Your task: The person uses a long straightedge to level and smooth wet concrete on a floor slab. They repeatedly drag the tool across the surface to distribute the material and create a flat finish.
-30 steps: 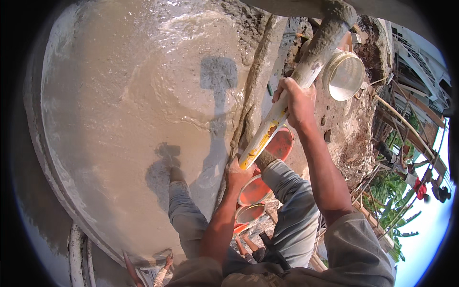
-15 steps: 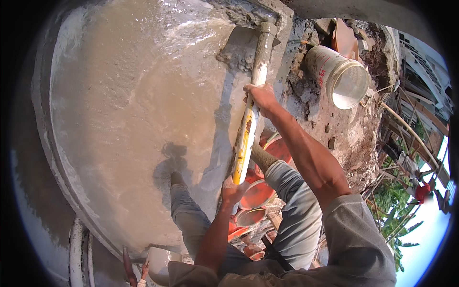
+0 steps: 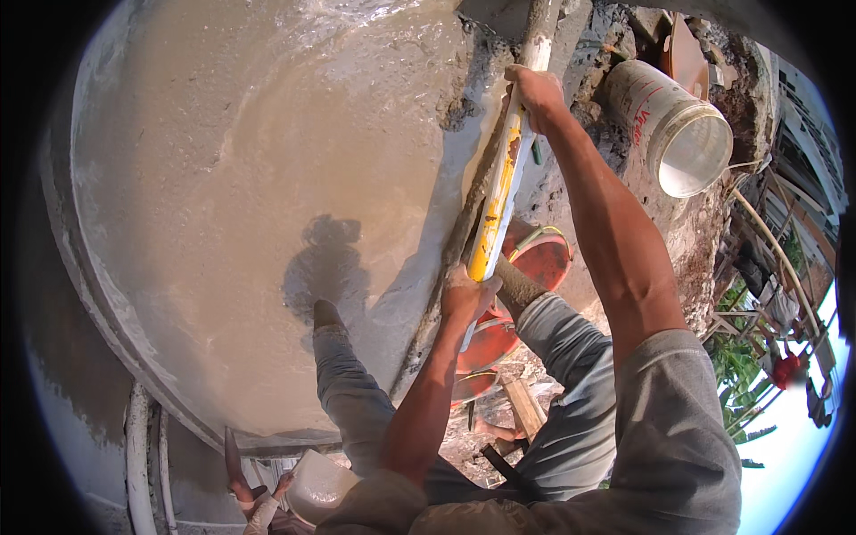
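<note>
I grip a long-handled hoe, its white and yellow handle point(image 3: 501, 205) slanting from my waist toward the top of the view. My right hand point(image 3: 537, 92) is wrapped round the upper part. Lower down, my left hand point(image 3: 470, 292) is closed round the handle near its near end. At the top edge the hoe's blade point(image 3: 495, 12) is only partly in view, by the rim of the pit. To its left lies a wide pool of wet grey-brown mortar point(image 3: 223, 214). One of my legs stands in the mortar, with my shadow beyond it.
A whitish bucket point(image 3: 664, 125) lies tipped on rubble at the right. Several red-orange tubs point(image 3: 489, 346) sit below my hands, near a wooden board point(image 3: 524, 406). A raised curb point(image 3: 80, 267) bounds the pool at left. At the lower left, another person's hand point(image 3: 282, 486) is by a pale bucket point(image 3: 323, 486).
Both hands and the hoe have moved up and to the right in the view, carrying the blade mostly past the top edge. The other person's pale bucket shows more fully.
</note>
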Tool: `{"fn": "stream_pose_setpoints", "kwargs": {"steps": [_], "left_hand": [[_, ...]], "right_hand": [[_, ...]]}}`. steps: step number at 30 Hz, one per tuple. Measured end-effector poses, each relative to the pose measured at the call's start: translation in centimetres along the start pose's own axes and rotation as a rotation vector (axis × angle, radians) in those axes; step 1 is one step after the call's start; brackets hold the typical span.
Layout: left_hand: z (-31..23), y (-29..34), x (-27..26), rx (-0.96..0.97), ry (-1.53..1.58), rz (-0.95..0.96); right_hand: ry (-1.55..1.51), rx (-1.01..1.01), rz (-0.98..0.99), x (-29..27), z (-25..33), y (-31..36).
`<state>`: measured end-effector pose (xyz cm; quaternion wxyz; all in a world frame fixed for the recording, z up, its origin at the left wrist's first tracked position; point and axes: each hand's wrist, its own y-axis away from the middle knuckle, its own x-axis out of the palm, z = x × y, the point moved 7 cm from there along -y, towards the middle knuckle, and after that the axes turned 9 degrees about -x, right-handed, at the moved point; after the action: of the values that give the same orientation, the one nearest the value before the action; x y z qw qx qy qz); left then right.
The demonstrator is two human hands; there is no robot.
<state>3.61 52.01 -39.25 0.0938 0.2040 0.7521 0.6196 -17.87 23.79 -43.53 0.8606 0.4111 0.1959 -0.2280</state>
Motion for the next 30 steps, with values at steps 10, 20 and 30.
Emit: {"fn": "stream_pose_setpoints", "kwargs": {"steps": [10,20,30], "left_hand": [[-6.9,3.9,1.2,0.058,0.822,0.923],[8.2,15.1,-5.7,-0.214,0.572,0.572],[23.9,13.9,-4.5,-0.055,-0.237,-0.436]], "right_hand": [[0.153,-0.046,0.187,1.0,4.2,-1.9],[0.065,0.189,0.238,6.1,-6.4,15.1],[-0.02,-0.039,0.089,2.3,-6.1,36.8]]}}
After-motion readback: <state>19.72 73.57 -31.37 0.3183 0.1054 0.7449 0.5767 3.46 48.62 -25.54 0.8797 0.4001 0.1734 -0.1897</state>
